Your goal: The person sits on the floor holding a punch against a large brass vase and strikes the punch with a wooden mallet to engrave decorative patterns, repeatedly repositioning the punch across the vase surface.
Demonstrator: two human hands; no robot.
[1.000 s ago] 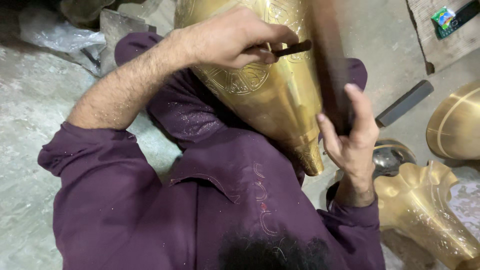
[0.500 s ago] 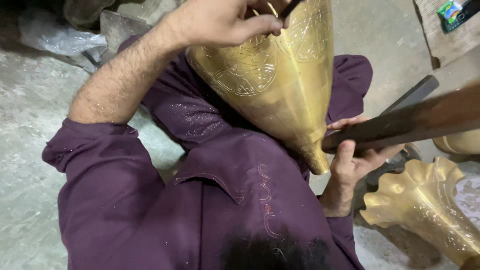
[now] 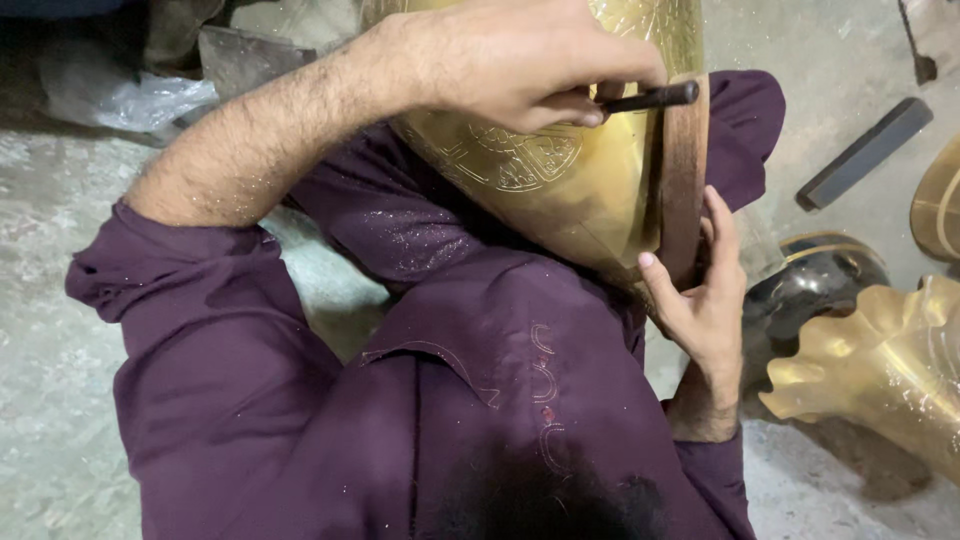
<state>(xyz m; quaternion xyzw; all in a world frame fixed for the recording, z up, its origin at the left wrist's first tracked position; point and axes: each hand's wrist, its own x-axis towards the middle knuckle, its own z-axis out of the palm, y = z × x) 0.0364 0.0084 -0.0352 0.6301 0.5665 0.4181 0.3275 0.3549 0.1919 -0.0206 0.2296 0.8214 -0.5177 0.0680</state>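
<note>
Dark chisel (image 3: pixel 650 97) gripped by left hand (image 3: pixel 520 60) against engraved brass vessel (image 3: pixel 560 180); wooden mallet (image 3: pixel 683 190) clasped by right hand (image 3: pixel 700 300).

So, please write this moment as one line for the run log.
left hand: pinches dark punch against engraved brass vessel | right hand: grips wooden stick upright beside vessel | fluted brass piece: on floor

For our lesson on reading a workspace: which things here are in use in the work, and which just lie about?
In use: engraved brass vessel on the lap; dark chisel pinched in the left hand; wooden mallet gripped by the right hand.

Lying about: fluted brass piece, dark flat bar, crumpled plastic.
</note>
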